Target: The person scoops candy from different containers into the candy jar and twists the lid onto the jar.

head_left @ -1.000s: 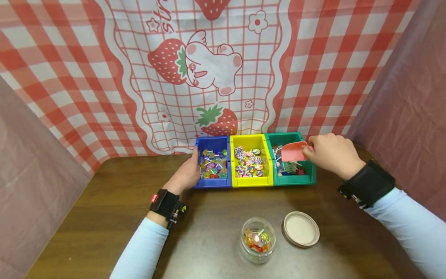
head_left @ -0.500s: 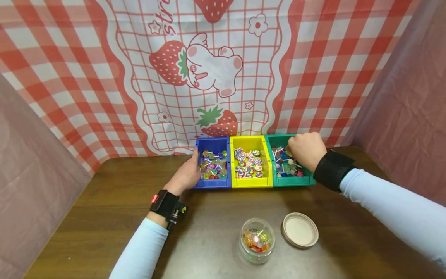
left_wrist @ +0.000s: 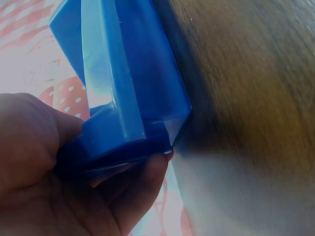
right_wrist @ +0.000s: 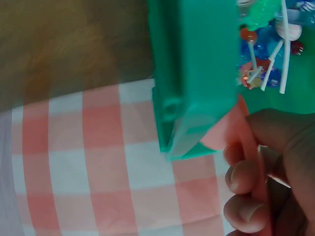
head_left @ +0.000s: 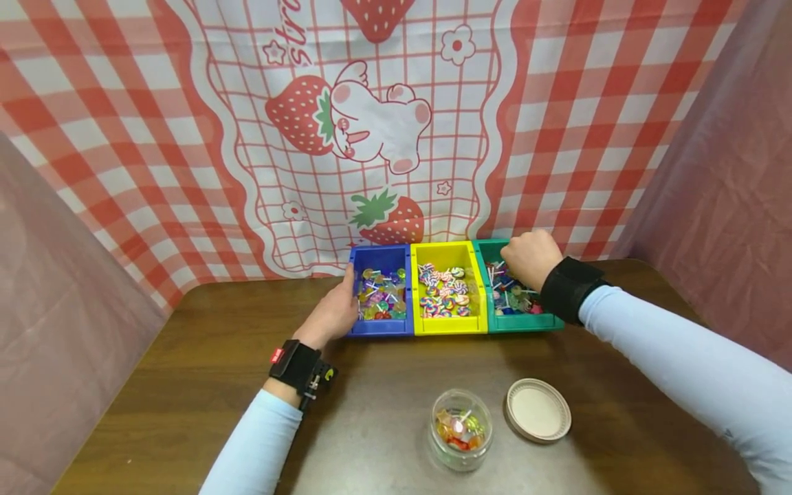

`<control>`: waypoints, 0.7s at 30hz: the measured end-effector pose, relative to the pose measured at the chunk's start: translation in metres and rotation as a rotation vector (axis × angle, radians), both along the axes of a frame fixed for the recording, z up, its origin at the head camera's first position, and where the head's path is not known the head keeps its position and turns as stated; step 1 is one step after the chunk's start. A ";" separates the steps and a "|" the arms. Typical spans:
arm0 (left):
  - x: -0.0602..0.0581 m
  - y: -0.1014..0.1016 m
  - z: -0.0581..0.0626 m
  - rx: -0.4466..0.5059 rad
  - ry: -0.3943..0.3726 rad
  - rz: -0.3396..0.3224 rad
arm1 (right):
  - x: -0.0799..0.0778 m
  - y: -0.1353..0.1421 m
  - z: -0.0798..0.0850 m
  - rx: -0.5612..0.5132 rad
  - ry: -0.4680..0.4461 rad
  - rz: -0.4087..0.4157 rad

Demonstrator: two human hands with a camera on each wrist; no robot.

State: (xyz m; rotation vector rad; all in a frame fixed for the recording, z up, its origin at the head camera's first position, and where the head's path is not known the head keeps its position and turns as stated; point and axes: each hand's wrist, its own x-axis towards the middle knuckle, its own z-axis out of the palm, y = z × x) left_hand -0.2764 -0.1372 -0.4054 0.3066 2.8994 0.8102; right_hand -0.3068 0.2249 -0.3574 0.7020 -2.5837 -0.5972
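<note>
My left hand [head_left: 331,313] holds the left side of a blue bin [head_left: 382,327]; in the left wrist view its thumb and fingers are curled round the bin's end. Small lollipop-like charms lie inside that bin. Over the green bin [head_left: 533,323] at the right, my right hand [head_left: 533,260] grips a pink scoop [right_wrist: 225,132] by its handle. The scoop is hidden beneath the hand in the head view, and its blade is partly behind the green wall in the right wrist view. Colourful charms [right_wrist: 261,44] with white sticks fill part of the green bin.
Between the two bins stands a yellow bin [head_left: 450,325] with swirled lollipop charms. Nearer on the wooden table [head_left: 247,419] are a glass jar [head_left: 460,457], partly filled with charms, and a round beige lid [head_left: 538,410]. A checked strawberry cloth [head_left: 383,130] hangs behind.
My right hand has moved left and turned over the green bin, taking the pink scoop down out of the head view. The left hand has kept its hold on the blue bin.
</note>
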 end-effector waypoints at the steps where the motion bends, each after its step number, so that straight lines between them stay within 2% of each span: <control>1: 0.000 0.001 0.000 0.005 -0.004 0.004 | -0.001 0.001 0.000 0.009 -0.015 -0.003; 4: 0.000 0.002 0.000 0.014 -0.015 0.019 | -0.003 0.004 0.003 0.010 -0.051 -0.032; 7: 0.000 0.003 -0.001 0.019 -0.024 0.028 | -0.004 0.009 0.006 -0.028 -0.120 -0.096; 11: 0.000 0.003 -0.001 0.014 -0.025 0.034 | -0.005 0.019 0.009 -0.157 -0.271 -0.219; 15: 0.000 0.004 -0.001 0.001 -0.015 0.023 | 0.000 0.027 0.008 -0.289 -0.403 -0.298; 18: 0.001 0.003 -0.002 -0.001 -0.010 0.023 | 0.004 0.027 0.007 -0.323 -0.423 -0.313; 21: 0.001 0.003 -0.003 -0.003 -0.003 0.024 | 0.006 0.025 0.004 -0.339 -0.394 -0.331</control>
